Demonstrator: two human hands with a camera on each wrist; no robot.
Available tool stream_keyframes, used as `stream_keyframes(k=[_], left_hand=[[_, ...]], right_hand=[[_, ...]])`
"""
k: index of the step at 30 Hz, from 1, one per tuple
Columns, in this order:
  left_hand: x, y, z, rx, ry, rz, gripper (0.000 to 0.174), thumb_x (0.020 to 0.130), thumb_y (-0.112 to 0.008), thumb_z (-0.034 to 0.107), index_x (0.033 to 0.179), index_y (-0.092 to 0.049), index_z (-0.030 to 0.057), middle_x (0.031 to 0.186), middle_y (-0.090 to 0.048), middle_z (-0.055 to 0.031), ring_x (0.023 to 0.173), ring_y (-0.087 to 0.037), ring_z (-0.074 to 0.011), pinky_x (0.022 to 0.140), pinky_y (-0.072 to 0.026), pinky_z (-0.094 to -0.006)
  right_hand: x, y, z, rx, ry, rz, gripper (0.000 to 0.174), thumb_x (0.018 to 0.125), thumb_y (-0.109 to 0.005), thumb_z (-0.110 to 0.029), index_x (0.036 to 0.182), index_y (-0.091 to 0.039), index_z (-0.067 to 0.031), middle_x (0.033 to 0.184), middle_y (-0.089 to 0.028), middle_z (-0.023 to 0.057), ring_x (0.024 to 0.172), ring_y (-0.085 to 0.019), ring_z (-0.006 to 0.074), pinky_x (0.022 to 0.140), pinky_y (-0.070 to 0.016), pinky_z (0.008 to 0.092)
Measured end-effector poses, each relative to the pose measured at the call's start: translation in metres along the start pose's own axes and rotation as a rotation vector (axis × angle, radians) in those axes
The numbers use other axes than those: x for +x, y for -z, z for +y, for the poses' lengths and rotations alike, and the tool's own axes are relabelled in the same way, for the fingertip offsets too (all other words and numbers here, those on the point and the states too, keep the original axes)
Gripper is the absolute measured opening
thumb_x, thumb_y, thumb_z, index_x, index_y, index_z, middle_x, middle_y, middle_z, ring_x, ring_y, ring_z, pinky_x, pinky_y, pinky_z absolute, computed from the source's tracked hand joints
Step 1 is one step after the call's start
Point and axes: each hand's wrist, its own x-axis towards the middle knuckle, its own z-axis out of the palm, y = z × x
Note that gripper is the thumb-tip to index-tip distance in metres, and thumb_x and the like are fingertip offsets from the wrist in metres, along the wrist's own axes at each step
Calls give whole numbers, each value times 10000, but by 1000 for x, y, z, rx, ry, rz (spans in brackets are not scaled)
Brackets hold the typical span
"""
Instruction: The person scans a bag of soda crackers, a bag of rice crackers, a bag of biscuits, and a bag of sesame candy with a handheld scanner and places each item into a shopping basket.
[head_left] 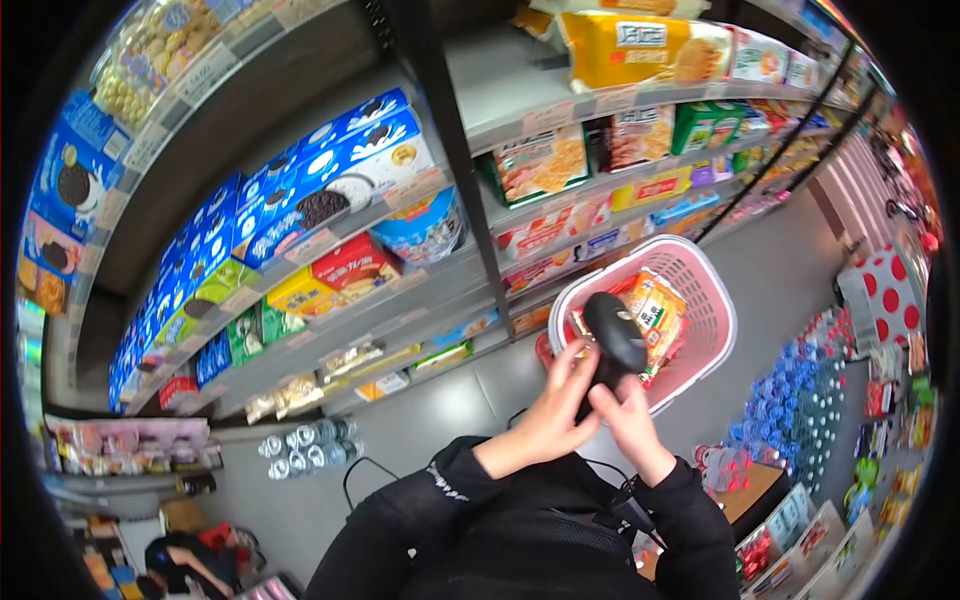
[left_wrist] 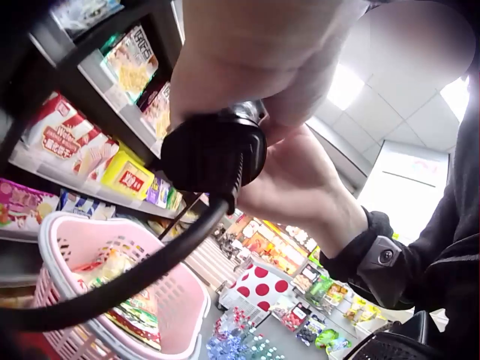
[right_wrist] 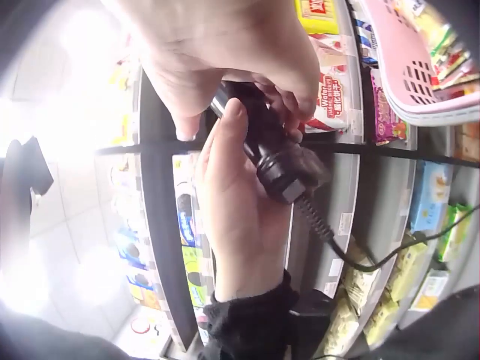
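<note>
A black handheld device (head_left: 614, 334) with a rounded head and a cable is held between both hands, above a pink basket (head_left: 722, 340). My left hand (head_left: 545, 425) grips its handle from the left; in the right wrist view the left hand (right_wrist: 244, 217) has its thumb along the handle (right_wrist: 262, 135). My right hand (head_left: 632, 428) pinches the device from the other side, its thumb near the base of the head. The left wrist view shows the cable (left_wrist: 176, 259) leaving the device's end (left_wrist: 214, 150). Parts of the fingers are hidden behind it.
Inside the basket lie several snack packets (head_left: 660, 315). Shelves with blue cookie boxes (head_left: 330, 195) and yellow packages (head_left: 640, 50) stand ahead. Bottles (head_left: 790, 400) are on the floor to the right, more bottles (head_left: 308, 447) at the left. A person (head_left: 190, 565) is at the lower left.
</note>
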Motion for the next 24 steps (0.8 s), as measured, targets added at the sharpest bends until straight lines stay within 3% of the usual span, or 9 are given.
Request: stream_keyframes(k=[4,8,10,11,12,15,16,19,24], left_hand=[[14,-27,2,-202,47,-129,740,706,-559,66,1315,-141,36,1346,-108,-201,1261,-114,-327,998,-187,-369],[34,-36,3,-251,15,-345,553,749,-501,65,1262,-293,48,1329,-185,-177,1217,-249,-318,961,-282,-347],[44,-39,-2,-322,42,-382,283,764,-492,72,1041,-510,17,1122,-454,-140,1034,-464,-271,853,-385,-335],[50,-40,-10,-301,110,-435,246,769,-491,78,1003,-527,13,1039,-500,-134,973,-497,-262,819,-401,-331],[55,-41,-20,-282,172,-492,213,775,-489,85,966,-544,10,956,-547,-128,912,-530,-252,785,-417,-328],[64,-53,-63,-202,256,-437,191,777,-480,86,941,-549,17,860,-577,-118,821,-560,-223,716,-441,-307],[67,-58,-74,-142,410,-462,200,761,-488,81,941,-546,19,859,-578,-109,817,-563,-202,697,-447,-292],[75,-79,-110,11,523,-537,210,745,-499,80,941,-540,15,858,-577,-102,799,-564,-189,670,-451,-280],[81,-118,-150,92,492,-215,289,732,-526,104,1002,-496,4,940,-539,-136,846,-538,-230,715,-433,-298]], right_hand=[[8,45,6,104,-117,160,350,813,-534,-154,1113,-450,4,1080,-502,80,979,-472,146,842,-373,286],[-3,90,28,228,-4,324,354,796,-554,-145,1109,-442,-25,1032,-516,81,921,-507,176,816,-404,315],[-12,108,26,382,-25,290,338,800,-548,-180,1082,-438,-31,947,-531,96,850,-534,200,760,-438,339],[-18,115,26,400,-72,380,355,809,-528,-237,1077,-417,-33,831,-517,103,733,-528,197,663,-449,336],[-25,123,28,395,-69,405,355,809,-528,-237,1077,-417,-33,831,-517,103,733,-528,197,663,-449,336],[-49,149,37,517,-176,428,464,804,-518,-286,1159,-352,-37,746,-467,87,639,-462,179,594,-403,312],[-56,157,38,518,-196,419,507,791,-535,-286,1180,-338,-27,753,-473,90,653,-469,187,613,-402,317],[-74,171,43,581,-225,444,548,760,-562,-253,1191,-324,-14,761,-473,89,665,-473,190,637,-400,324],[-84,177,47,592,-294,468,645,691,-603,-199,1227,-278,-48,826,-455,85,746,-475,198,714,-396,343]])
